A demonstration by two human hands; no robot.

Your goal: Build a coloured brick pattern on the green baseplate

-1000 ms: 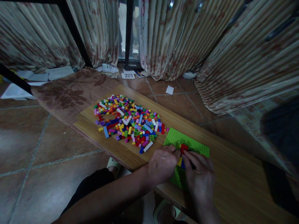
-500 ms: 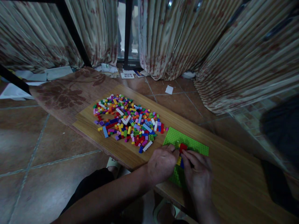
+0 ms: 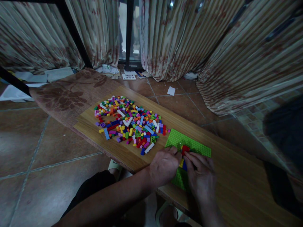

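Note:
A green baseplate (image 3: pixel 196 145) lies on the wooden table (image 3: pixel 239 176), partly covered by both hands. On it, between my fingers, stands a small build with a red brick (image 3: pixel 186 149) on top and yellow and blue bricks (image 3: pixel 185 165) nearer to me. My left hand (image 3: pixel 166 164) is closed at the build's left side; what its fingertips hold is hidden. From the right, my right hand (image 3: pixel 201 171) pinches the red brick with thumb and fingers.
Many loose coloured bricks (image 3: pixel 131 126) are spread over the table left of the baseplate. A brown patterned cloth (image 3: pixel 71 90) covers the table's far left part. A dark object (image 3: pixel 280 186) lies at the right. Curtains (image 3: pixel 180 37) hang beyond the table.

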